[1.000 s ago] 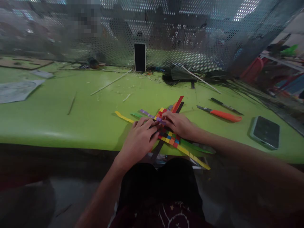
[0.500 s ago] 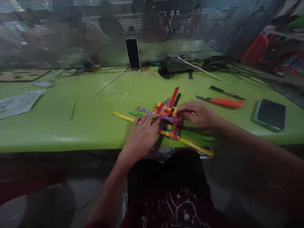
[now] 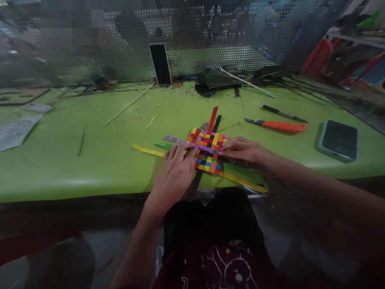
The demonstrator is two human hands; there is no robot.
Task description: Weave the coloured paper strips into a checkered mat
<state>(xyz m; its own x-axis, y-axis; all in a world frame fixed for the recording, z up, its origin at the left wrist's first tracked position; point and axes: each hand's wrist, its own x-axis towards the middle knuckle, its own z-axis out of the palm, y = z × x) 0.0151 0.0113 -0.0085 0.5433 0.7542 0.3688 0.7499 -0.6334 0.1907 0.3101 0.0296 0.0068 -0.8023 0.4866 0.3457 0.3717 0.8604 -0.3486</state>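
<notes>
Two hands rest on one piece of work. Left hand (image 3: pixel 174 176) lies flat, fingers spread and pressing down on the near left edge of the woven mat (image 3: pixel 207 150); its grip closes on nothing. Right hand (image 3: pixel 246 150) comes in from the right, fingertips drawn together at the end of a purple strip (image 3: pixel 192 144) that runs across the weave; whether they pinch it or only push it I cannot tell.

Mat sits near the front edge of the green tabletop (image 3: pixel 90 160), directly ahead of the person. Its centre is a tight checker of red, yellow, orange, blue and black squares, so a good block looks woven already. Loose ends still stick out on every side: a yellow strip (image 3: pixel 147 150) to the left, a red strip (image 3: pixel 213 117) and a dark one pointing away, green and yellow tails toward the near right. By my judgement the weave is partly done, with the purple row being seated and the free ends yet unworked.

Further out: an orange-handled knife (image 3: pixel 276 126) lies well right of the mat, a phone (image 3: pixel 338 140) lies flat beyond it, and another phone (image 3: pixel 160 64) stands against the perforated screen.
</notes>
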